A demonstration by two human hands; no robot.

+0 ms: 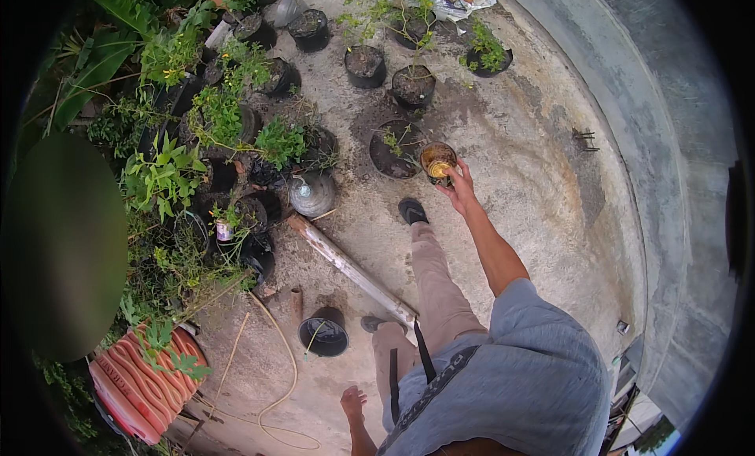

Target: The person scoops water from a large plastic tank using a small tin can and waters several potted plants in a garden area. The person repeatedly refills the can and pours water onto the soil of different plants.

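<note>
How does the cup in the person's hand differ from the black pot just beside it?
The cup is small, amber and held off the ground by the right hand; the pot is wider, black and sits on the concrete. The pot holds soil and a thin seedling; the cup holds none. Both are round and open-topped.

the cup (438,162) sits in the right hand's (460,190) fingers (464,173), just right of a wide pot (393,151). beyond the fingers stand more pots (413,84); left of them a jug (311,194), nearer a pipe (350,269). well behind the fingers hangs the left hand (353,400), a bucket (324,336) just beyond its fingertips.
</note>
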